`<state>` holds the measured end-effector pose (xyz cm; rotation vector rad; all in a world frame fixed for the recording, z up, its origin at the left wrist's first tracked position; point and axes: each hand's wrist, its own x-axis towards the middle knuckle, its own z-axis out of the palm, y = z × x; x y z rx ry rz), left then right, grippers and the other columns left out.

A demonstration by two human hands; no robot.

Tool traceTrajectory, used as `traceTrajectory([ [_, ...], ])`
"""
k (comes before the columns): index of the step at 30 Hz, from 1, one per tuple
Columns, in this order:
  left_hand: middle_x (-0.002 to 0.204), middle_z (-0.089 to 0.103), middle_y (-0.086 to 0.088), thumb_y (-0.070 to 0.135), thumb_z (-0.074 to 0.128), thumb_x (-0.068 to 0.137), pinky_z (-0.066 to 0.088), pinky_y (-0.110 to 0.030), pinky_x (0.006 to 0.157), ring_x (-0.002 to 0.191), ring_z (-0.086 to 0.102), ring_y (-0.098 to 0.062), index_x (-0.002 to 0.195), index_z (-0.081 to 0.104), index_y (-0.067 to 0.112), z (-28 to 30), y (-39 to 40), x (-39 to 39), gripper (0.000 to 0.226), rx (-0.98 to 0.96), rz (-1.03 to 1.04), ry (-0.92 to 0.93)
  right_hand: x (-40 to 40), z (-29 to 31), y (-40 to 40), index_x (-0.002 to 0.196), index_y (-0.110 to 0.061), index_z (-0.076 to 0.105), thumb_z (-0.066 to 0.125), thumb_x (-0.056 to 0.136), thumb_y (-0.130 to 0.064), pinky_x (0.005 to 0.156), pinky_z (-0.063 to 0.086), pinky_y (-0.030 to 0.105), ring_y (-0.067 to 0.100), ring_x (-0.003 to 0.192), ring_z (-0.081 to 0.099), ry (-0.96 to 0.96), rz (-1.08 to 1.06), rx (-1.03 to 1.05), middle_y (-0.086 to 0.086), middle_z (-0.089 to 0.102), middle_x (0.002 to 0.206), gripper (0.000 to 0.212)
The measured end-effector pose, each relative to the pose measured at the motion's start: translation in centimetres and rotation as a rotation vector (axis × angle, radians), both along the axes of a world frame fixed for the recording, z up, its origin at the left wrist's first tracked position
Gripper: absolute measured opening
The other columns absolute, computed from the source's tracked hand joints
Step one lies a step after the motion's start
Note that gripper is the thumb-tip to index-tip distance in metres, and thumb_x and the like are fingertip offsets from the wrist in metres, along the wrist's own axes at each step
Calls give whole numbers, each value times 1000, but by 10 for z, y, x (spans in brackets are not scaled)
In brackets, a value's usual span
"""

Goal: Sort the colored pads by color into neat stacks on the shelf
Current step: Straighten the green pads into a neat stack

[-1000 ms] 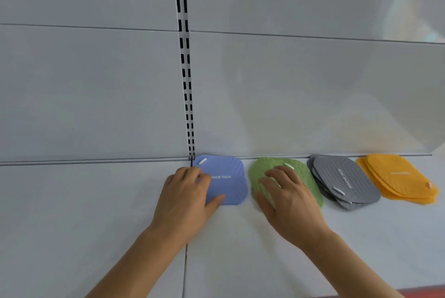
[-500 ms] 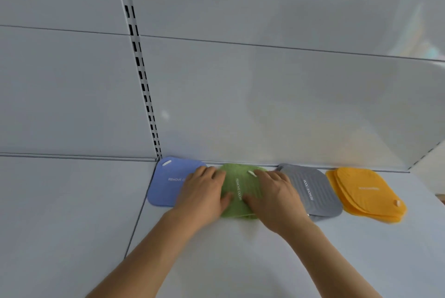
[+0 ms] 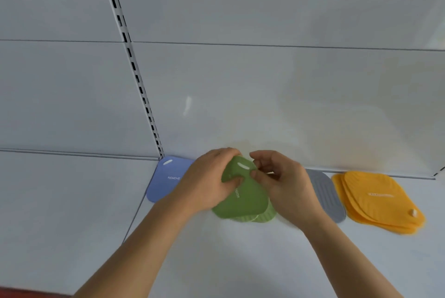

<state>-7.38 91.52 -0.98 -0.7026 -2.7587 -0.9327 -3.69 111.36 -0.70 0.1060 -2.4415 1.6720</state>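
Observation:
Four groups of pads lie in a row at the back of the white shelf [image 3: 240, 256]. The blue pad [image 3: 163, 182] is at the left, by the wall. A green stack [image 3: 243, 203] sits in the middle, its far edge lifted and tilted toward me. My left hand [image 3: 207, 182] grips the top of the green pads from the left; my right hand [image 3: 281, 182] pinches them from the right. A grey stack [image 3: 330, 199] lies behind my right hand, partly hidden. The orange stack [image 3: 378, 201] is fanned out at the right.
The white back wall [image 3: 265, 105] rises right behind the pads, with a slotted upright rail [image 3: 134, 68] meeting the shelf at the blue pad. A seam in the shelf [image 3: 134, 220] runs toward me at the left. A red strip [image 3: 24, 291] shows at the bottom left.
Both hands went from the blue and green pads to the green stack alone. They now grip its far edge and have raised it off the shelf. The camera panned right.

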Motion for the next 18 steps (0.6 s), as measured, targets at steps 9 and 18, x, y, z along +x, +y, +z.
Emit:
traceTrajectory([
  [9,106,80,4,41,64,93,57,-52,96,103,75,-24,114,71,33,-4,-67,6,24,654,202,-337,-11,-13,25,116,-25,75,68,93,-16,92,48,23,13,103,67,30,-193,538,-12,76,107,26],
  [18,101,73,7,16,63,100,49,-22,78,94,68,-12,110,66,31,-45,-77,13,19,436,360,-302,-30,-31,-1,129,-25,59,66,85,-60,102,46,40,24,124,48,-187,73,1066,-5,64,127,57],
])
